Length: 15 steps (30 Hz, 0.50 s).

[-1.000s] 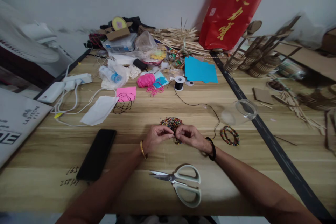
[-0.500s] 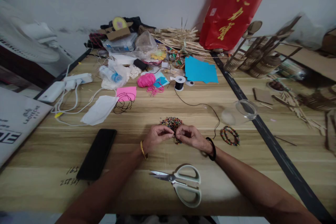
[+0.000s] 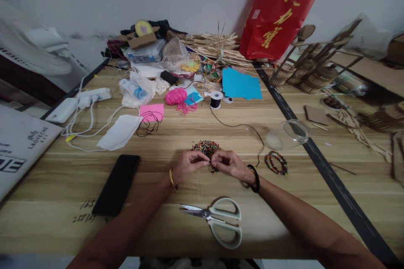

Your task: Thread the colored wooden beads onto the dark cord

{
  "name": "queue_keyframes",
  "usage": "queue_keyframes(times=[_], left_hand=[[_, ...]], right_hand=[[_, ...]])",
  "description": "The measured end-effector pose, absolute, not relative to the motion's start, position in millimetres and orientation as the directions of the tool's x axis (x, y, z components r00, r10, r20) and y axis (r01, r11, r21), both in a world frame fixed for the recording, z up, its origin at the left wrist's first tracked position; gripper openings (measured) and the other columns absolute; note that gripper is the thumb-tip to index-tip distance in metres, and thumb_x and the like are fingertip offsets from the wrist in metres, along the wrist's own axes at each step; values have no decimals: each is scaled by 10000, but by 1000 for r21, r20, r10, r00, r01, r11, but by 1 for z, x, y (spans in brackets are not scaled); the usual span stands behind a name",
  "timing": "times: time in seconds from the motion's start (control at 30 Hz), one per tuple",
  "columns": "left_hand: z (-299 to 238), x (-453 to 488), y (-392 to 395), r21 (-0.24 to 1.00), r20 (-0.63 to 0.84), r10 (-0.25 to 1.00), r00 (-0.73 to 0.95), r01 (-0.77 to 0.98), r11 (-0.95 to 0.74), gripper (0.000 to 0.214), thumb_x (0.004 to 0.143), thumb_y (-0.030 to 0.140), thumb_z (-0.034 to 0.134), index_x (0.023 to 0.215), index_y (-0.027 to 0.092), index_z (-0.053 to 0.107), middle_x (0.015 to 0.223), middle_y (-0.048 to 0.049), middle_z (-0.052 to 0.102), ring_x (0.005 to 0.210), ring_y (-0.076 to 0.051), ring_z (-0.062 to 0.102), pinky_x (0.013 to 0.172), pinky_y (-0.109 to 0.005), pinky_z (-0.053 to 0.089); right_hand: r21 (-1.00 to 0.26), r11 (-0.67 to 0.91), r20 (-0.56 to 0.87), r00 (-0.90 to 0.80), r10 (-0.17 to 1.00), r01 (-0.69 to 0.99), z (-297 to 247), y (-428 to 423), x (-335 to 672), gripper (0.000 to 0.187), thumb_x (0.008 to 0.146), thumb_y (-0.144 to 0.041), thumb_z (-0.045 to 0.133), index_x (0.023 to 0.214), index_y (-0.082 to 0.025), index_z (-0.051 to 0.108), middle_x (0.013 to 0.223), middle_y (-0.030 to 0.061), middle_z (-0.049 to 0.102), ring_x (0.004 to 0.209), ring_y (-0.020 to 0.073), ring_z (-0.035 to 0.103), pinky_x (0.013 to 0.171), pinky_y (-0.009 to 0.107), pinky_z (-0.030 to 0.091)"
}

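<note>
Fingertips of my left hand (image 3: 191, 163) and my right hand (image 3: 229, 163) meet in front of a pile of small multicoloured beads (image 3: 206, 147). Each hand is closed in a pinch; whatever is between the fingertips is too small to make out. A thin black cord (image 3: 240, 125) runs from a white spool (image 3: 216, 100) and curves down behind my right wrist, where its end is hidden. To the right of that wrist lies a beaded bracelet (image 3: 276, 163). Nearer to me, scissors (image 3: 206, 213) rest with blades slightly apart, pointing left.
A black phone (image 3: 116, 185) lies at the left, below crumpled white paper (image 3: 120, 133). Pink yarn (image 3: 176, 96), blue paper (image 3: 241, 84) and plastic bags stand farther back. A clear plastic cup (image 3: 288, 134) lies at the right, near wooden models (image 3: 312, 69). A white power strip (image 3: 94, 97) has trailing cables.
</note>
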<state>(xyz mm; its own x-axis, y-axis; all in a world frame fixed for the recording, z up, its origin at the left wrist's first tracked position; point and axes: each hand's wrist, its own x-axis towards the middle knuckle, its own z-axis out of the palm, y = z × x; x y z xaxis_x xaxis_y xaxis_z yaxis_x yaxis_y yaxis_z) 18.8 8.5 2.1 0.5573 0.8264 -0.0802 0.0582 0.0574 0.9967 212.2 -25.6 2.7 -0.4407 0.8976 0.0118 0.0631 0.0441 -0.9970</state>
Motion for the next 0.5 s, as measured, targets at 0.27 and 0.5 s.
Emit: queue_keyframes(times=[0.27, 0.5], left_hand=[[3, 18, 7, 997, -78, 827, 557, 56, 56, 218, 665, 294, 746, 754, 99, 703, 721, -52, 691, 673, -125, 595, 665, -221, 450], [3, 18, 8, 997, -75, 820, 568, 63, 47, 221, 678, 296, 739, 769, 98, 701, 744, -59, 695, 698, -138, 606, 691, -238, 455]], right_hand=[[-998, 50, 22, -447, 894, 50, 2, -26, 212, 349, 827, -475, 583, 779, -132, 543, 620, -23, 457, 538, 80, 361, 496, 207, 274], [-999, 34, 13, -457, 889, 38, 2, -25, 212, 344, 819, -474, 596, 783, -135, 551, 623, -22, 469, 545, 83, 380, 504, 205, 289]])
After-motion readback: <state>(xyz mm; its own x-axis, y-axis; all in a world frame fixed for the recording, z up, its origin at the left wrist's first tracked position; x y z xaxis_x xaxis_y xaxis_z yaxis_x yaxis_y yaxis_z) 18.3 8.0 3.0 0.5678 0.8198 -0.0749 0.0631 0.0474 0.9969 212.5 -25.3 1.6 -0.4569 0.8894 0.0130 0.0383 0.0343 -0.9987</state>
